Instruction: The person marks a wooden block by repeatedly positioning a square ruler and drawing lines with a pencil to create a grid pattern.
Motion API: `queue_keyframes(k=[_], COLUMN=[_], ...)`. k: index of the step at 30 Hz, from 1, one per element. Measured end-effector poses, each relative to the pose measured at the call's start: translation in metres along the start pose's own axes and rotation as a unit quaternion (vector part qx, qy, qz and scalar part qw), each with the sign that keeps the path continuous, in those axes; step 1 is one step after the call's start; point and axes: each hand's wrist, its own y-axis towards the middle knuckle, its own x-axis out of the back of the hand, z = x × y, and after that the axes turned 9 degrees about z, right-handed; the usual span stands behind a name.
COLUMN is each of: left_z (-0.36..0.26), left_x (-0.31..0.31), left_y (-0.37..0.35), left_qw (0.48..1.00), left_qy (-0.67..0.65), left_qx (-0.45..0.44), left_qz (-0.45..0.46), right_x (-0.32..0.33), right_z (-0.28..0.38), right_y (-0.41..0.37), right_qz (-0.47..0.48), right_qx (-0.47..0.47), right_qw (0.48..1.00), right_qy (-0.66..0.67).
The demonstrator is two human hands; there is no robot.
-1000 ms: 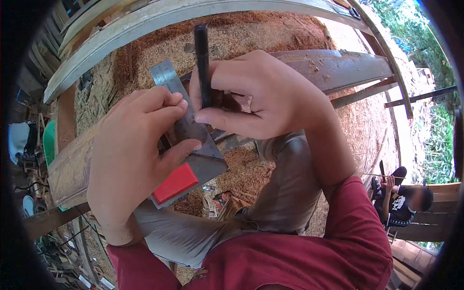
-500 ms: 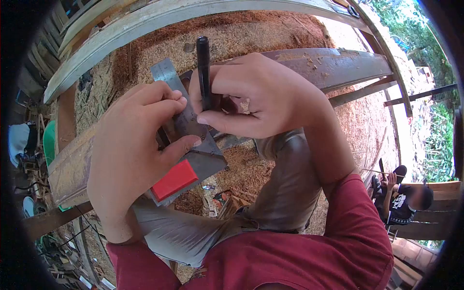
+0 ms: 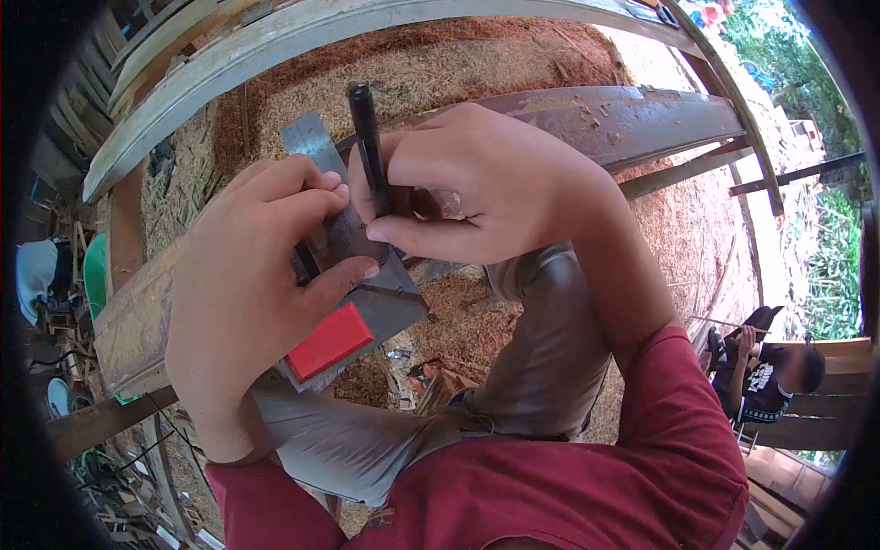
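Sawdust carpets the ground as the left hand pinches a metal square (red-handled) flat on a curved plank — the right hand, fingers closed, grips a black pen against its blade.

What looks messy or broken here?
Nothing looks broken. Sawdust lies all around, and a few wood chips sit on the curved plank. The left hand holds the try square, and the right hand grips a black marker.
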Motion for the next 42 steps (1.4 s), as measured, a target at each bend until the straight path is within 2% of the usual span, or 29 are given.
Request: queue_keyframes(k=[6,8,15,42], left_z=[-0.002,-0.006,-0.003,-0.003], left_x=[0.003,0.005,0.001,0.005], left_y=[0.0,0.0,0.0,-0.001], left_qw=[1.0,0.999,1.0,1.0], left_qy=[0.006,0.008,0.01,0.003], left_qx=[0.008,0.025,0.0,0.007], left_qz=[0.01,0.02,-0.005,0.018], right_x=[-0.002,-0.003,0.001,-0.003], right_z=[-0.008,-0.011,-0.008,-0.011], right_y=[-0.003,-0.002,-0.001,0.0], right_qz=[-0.004,-0.001,0.022,0.017], right_qx=[0.034,0.029,0.02,0.028], right_qw=[0.998,0.999,0.999,0.999], right_qy=[-0.044,-0.031,-0.044,-0.039])
